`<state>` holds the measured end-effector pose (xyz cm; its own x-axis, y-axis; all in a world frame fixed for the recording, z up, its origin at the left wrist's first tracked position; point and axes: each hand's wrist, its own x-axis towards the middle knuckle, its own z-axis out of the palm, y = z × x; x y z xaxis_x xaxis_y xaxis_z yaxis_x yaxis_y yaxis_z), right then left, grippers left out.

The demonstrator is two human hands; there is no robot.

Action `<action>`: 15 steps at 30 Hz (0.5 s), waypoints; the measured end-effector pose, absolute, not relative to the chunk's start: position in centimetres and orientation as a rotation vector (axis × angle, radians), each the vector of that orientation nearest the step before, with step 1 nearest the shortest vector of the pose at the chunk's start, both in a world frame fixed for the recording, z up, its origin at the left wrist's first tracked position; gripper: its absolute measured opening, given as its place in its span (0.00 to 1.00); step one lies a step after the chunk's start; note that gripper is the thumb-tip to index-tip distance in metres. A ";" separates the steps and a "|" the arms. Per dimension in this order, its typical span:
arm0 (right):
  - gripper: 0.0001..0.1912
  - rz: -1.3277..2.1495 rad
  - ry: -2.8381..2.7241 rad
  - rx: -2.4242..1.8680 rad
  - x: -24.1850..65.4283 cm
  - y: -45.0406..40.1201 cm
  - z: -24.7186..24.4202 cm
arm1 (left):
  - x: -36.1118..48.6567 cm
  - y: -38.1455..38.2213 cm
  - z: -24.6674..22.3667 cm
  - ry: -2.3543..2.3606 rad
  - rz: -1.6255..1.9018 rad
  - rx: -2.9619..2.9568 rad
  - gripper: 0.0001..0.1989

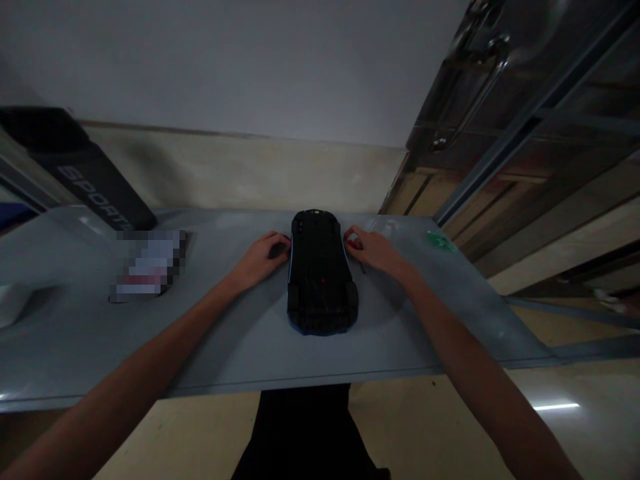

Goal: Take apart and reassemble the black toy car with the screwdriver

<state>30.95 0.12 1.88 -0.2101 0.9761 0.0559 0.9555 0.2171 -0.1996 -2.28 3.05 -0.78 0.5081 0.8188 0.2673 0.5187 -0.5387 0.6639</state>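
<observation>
A black toy car lies upside down on the grey table, its underside and wheels facing up and blue bodywork showing along the edges. My left hand is curled against the car's left side, thumb and fingertips gripping its edge. On the opposite side, my right hand has its fingers closed around a small red thing, which looks like a screwdriver handle. A thin dark shaft shows below that hand. The fingertips of the right hand are close beside the car; whether they touch it, I cannot tell.
A dark bottle marked SPORT stands at the back left, near a phone-like flat item with a blurred face. A white object sits at the left edge. Green bits lie on the right of the table. A wall rises behind.
</observation>
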 end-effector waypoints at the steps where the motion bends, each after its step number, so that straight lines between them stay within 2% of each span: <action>1: 0.12 0.182 -2.316 -1.859 31.0 0.1 1.9 | -2.3 3.0 -0.8 1.095 0.783 2.240 0.11; 6: 0.13 0.192 -2.334 -1.861 31.0 0.1 2.0 | -2.2 2.8 -0.8 1.099 0.800 2.193 0.09; 15: 0.13 0.215 -2.342 -1.852 31.3 -0.2 1.8 | -2.6 3.3 -1.8 1.158 1.033 1.897 0.12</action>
